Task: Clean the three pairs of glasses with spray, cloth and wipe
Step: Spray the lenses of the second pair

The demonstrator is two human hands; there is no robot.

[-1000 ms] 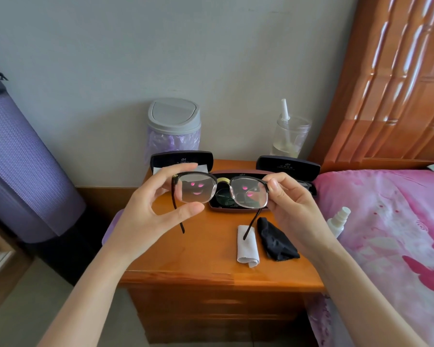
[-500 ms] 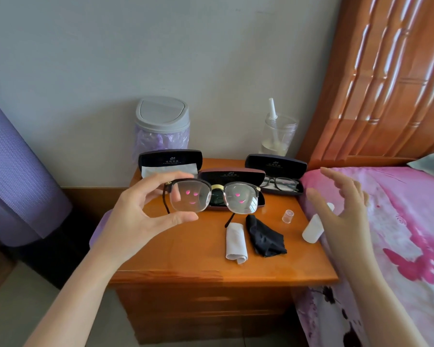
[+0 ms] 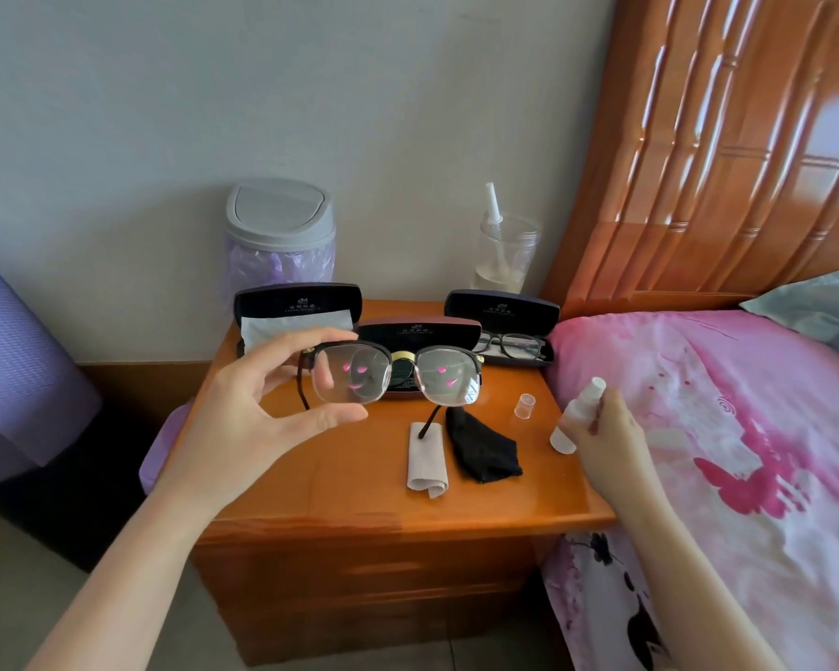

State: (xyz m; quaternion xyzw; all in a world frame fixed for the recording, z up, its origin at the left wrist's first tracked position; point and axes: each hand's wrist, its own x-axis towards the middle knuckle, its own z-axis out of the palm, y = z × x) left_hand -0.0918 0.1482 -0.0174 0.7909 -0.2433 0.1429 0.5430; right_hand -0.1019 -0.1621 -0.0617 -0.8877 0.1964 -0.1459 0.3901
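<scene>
Glasses (image 3: 449,377) with a dark top rim hang above the nightstand (image 3: 359,491), pinched at one lens by the left hand (image 3: 257,418). The right hand (image 3: 611,438) curls round a white spray bottle (image 3: 577,414) at the bed-side edge. Between the hands lie one clear cap (image 3: 524,405), one pale cloth (image 3: 426,460) and one black cloth (image 3: 485,447). Behind stand three open cases (image 3: 297,302), the rightmost holding a second pair (image 3: 512,345). The lid logos are too small to read.

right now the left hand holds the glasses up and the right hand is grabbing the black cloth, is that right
Not quite. In the head view the right hand grips the white spray bottle, not the black cloth, which lies untouched on the nightstand. The left hand does hold the glasses up.
</scene>
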